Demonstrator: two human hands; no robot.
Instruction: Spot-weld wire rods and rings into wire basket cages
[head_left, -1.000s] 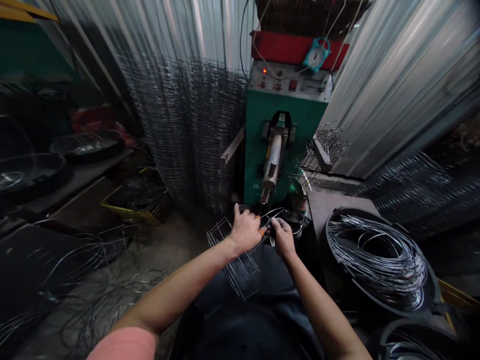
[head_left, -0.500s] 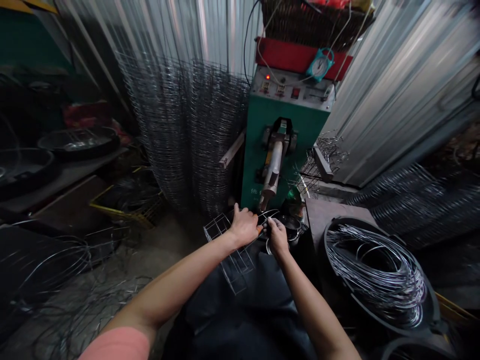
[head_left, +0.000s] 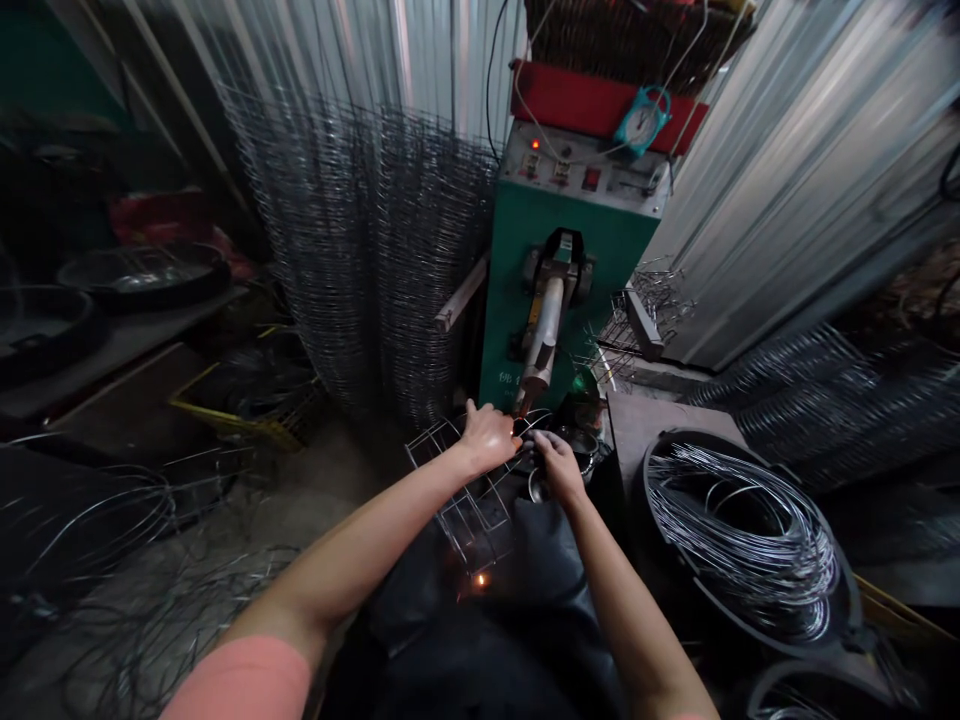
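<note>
A green spot welding machine [head_left: 517, 290] stands in front of me, its metal electrode arm [head_left: 544, 335] pointing down toward my hands. My left hand [head_left: 487, 438] is closed on a wire rack [head_left: 450, 515], a grid of thin metal rods tilted over my dark apron. An orange glow shows at the electrode tip, beside my left fingertips. On the other side of the tip, my right hand [head_left: 559, 465] pinches with thumb and fingers by the rack's curved wire; what they hold is too small to tell. A bright spark [head_left: 481, 580] is at the rack's lower end.
Tall stacks of wire grids [head_left: 322, 250] lean at the back left. A black tub [head_left: 652, 520] of bundled wires [head_left: 750, 540] stands at right, near a small board [head_left: 675, 415]. Loose wires [head_left: 172, 620] litter the left floor by a yellow crate [head_left: 232, 420].
A glow has appeared at the electrode tip, and a spark near the rack's lower end. Both hands have stayed almost in place, with the rack under the electrode.
</note>
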